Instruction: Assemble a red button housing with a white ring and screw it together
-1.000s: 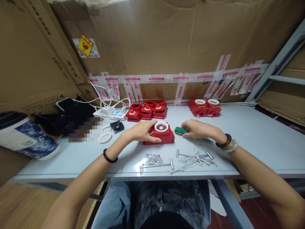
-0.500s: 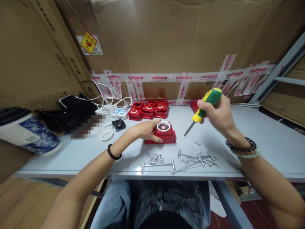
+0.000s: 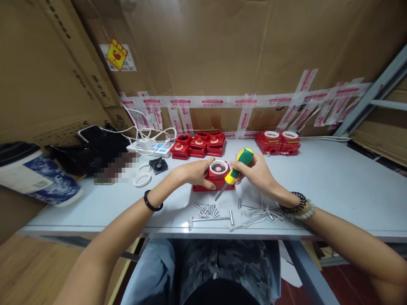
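Observation:
A red box-shaped housing (image 3: 219,183) with a white ring (image 3: 218,167) around its dark round window sits on the table. My left hand (image 3: 197,173) grips its left side, thumb at the front and fingers behind. In my right hand (image 3: 259,171) is a screwdriver (image 3: 232,174) with a green and yellow handle, its fingers closed round the grip. The screwdriver's blade slants down to the left, its tip in front of the housing and above a pile of screws (image 3: 207,210). A metal T-shaped rod (image 3: 211,219) lies just below the screws.
More T-shaped rods with white strings (image 3: 254,214) lie under my right wrist. Several red housings (image 3: 199,146) stand behind, two ringed ones (image 3: 278,144) at back right. Left are white rings (image 3: 142,179), a black square part (image 3: 158,166), a power strip (image 3: 160,150) and a cup (image 3: 38,176).
My right hand has brought the screwdriver left and down, close to the red housing, uncovering the two ringed housings at back right. My left hand stays on the housing.

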### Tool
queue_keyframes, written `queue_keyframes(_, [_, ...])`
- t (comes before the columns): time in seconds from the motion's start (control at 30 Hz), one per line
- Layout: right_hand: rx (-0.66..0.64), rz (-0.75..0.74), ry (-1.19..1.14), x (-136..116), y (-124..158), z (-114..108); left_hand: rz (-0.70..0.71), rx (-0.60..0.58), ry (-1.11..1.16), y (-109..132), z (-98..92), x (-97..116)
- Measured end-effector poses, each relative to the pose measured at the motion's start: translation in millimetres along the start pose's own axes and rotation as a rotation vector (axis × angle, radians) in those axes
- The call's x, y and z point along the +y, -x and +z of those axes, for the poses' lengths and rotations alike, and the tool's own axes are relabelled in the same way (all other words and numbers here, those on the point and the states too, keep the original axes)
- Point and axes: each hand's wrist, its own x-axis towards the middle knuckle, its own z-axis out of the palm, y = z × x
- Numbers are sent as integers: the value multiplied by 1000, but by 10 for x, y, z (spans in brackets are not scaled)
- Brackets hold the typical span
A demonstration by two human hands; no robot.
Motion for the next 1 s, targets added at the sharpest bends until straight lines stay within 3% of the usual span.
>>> queue_keyframes(0.6, [-37, 48, 20, 8, 18, 41, 28, 6, 32, 15, -7, -18])
queue_keyframes(1.0, [188, -136, -160, -220, -90, -225, -4, -13, 16, 23, -21, -23])
